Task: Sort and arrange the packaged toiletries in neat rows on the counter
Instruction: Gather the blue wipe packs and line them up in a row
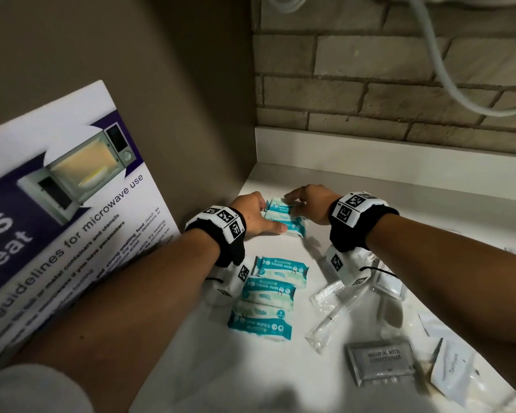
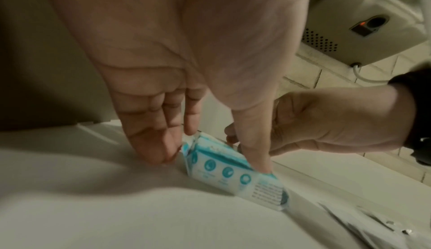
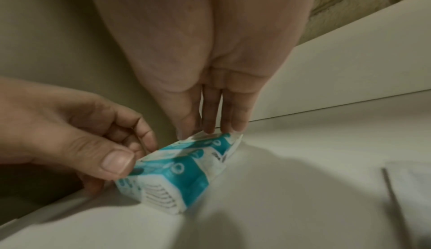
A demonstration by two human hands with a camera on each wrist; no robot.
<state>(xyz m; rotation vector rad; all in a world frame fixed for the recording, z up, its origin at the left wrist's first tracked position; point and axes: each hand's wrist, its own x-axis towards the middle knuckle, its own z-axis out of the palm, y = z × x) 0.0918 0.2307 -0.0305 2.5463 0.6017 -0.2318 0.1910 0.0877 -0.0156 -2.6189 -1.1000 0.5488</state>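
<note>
Several teal-and-white mini wipes packs (image 1: 291,223) lie side by side in the far left corner of the white counter (image 1: 370,204). My left hand (image 1: 273,216) holds their left end. In the left wrist view its fingertips (image 2: 163,153) press that end and its thumb lies on the near pack (image 2: 224,171). My right hand (image 1: 294,202) reaches over from the right. In the right wrist view its straight fingertips (image 3: 234,126) touch the far pack's edge (image 3: 217,138). Three more wipes packs (image 1: 268,296) lie in a column nearer me.
A microwave-guidelines poster (image 1: 57,219) leans along the left wall. Clear plastic packets (image 1: 331,311), a grey shampoo sachet (image 1: 380,360) and a white toothpaste packet (image 1: 453,368) lie scattered at the near right. A brick wall (image 1: 370,84) with a hanging cable closes the back.
</note>
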